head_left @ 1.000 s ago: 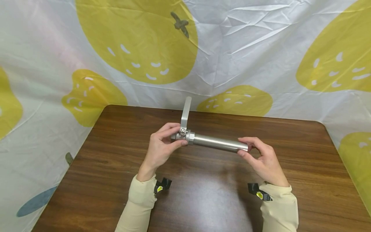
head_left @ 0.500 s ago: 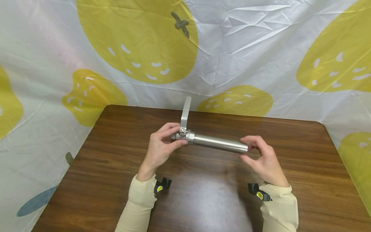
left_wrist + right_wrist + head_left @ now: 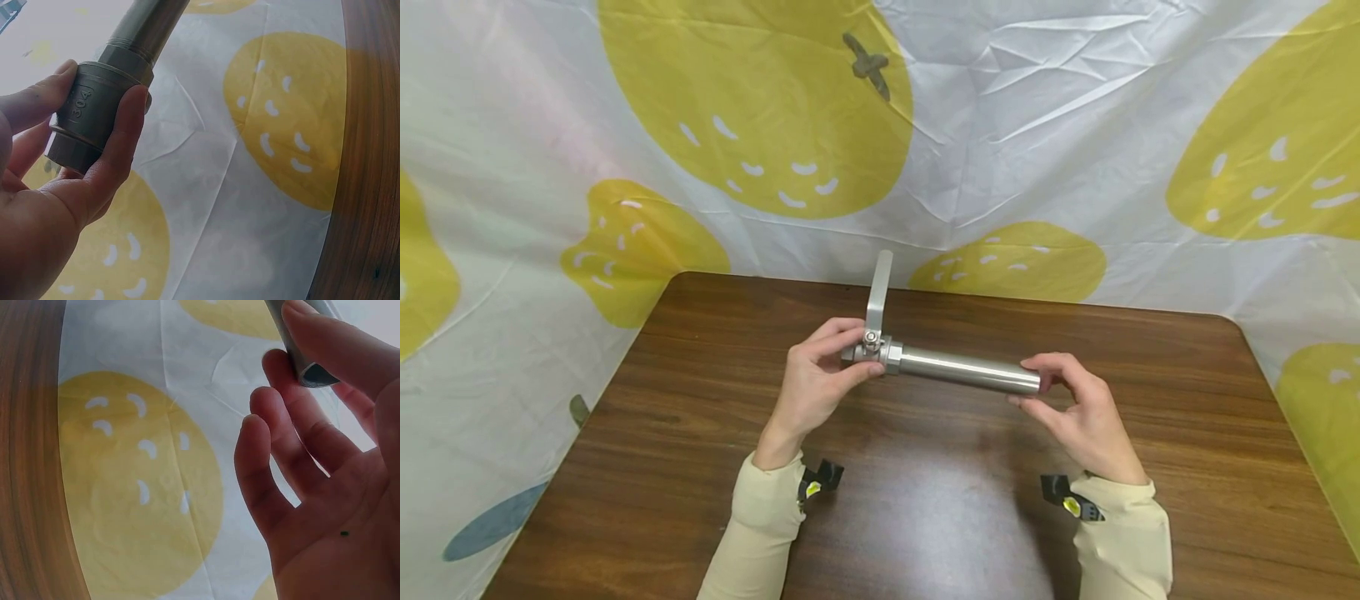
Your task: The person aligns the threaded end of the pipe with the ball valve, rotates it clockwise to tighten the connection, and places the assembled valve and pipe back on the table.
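Observation:
My left hand [image 3: 816,375] grips a metal ball valve [image 3: 872,352] by its body, thumb on the near side and fingers on the far side. The valve's flat lever handle [image 3: 879,292] points up and away. In the left wrist view the valve body [image 3: 90,103] bears the mark 304. A smooth steel pipe [image 3: 970,371] joins the valve's right side and slopes slightly down to the right. My right hand [image 3: 1086,417] pinches the pipe's free end between thumb and fingers. The right wrist view shows that the pipe end [image 3: 319,376] is hollow.
Valve and pipe are held above a dark wood-grain table [image 3: 925,517]. A white cloth [image 3: 1045,100] with yellow fruit prints hangs behind the table and along its sides. Black wrist cameras sit at both sleeves.
The fingers and thumb of my right hand have shifted a little around the pipe's end. My left hand keeps its hold on the valve, with hardly any movement.

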A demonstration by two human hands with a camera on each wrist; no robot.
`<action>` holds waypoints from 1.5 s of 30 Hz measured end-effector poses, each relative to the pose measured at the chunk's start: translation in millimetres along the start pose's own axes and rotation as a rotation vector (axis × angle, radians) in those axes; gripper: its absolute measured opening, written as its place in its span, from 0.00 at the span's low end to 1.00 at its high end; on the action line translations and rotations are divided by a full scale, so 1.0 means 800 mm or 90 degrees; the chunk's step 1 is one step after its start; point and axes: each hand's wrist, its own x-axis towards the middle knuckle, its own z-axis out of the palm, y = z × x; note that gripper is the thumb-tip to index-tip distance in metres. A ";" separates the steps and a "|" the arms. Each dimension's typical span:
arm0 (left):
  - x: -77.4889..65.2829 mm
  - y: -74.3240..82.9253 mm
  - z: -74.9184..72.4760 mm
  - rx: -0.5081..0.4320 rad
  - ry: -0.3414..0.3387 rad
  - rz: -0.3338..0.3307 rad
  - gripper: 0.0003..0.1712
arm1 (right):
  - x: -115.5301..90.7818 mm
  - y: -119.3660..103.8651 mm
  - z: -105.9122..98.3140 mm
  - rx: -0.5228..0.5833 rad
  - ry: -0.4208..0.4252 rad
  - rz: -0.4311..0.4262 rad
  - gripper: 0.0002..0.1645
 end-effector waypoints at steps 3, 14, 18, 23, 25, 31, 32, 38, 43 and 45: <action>0.000 0.000 0.000 0.000 0.000 -0.002 0.24 | 0.003 0.001 0.000 0.028 0.005 -0.022 0.30; 0.000 -0.003 0.000 0.004 0.000 -0.002 0.24 | 0.001 0.014 0.001 0.049 0.014 -0.038 0.30; 0.000 -0.003 0.000 0.006 0.000 0.000 0.24 | -0.005 0.030 0.003 0.044 0.012 -0.031 0.31; 0.000 -0.002 0.000 0.006 0.001 0.000 0.24 | -0.009 0.040 0.003 0.041 0.010 -0.029 0.32; 0.000 -0.002 0.000 0.006 0.001 -0.001 0.24 | -0.009 0.040 0.003 0.040 0.010 -0.029 0.32; 0.000 -0.002 0.000 0.008 0.001 -0.002 0.24 | -0.009 0.040 0.003 0.036 0.010 -0.027 0.32; 0.000 -0.003 0.000 0.009 0.001 -0.001 0.24 | -0.009 0.040 0.003 0.036 0.011 -0.027 0.32; 0.000 -0.004 -0.001 0.013 0.000 0.002 0.24 | -0.009 0.039 0.003 0.035 0.010 -0.025 0.32; 0.000 -0.004 -0.001 0.010 0.000 0.005 0.24 | -0.010 0.039 0.003 0.031 0.007 -0.019 0.32; 0.000 -0.003 0.000 0.010 -0.001 0.006 0.24 | -0.010 0.039 0.003 0.032 0.006 -0.018 0.32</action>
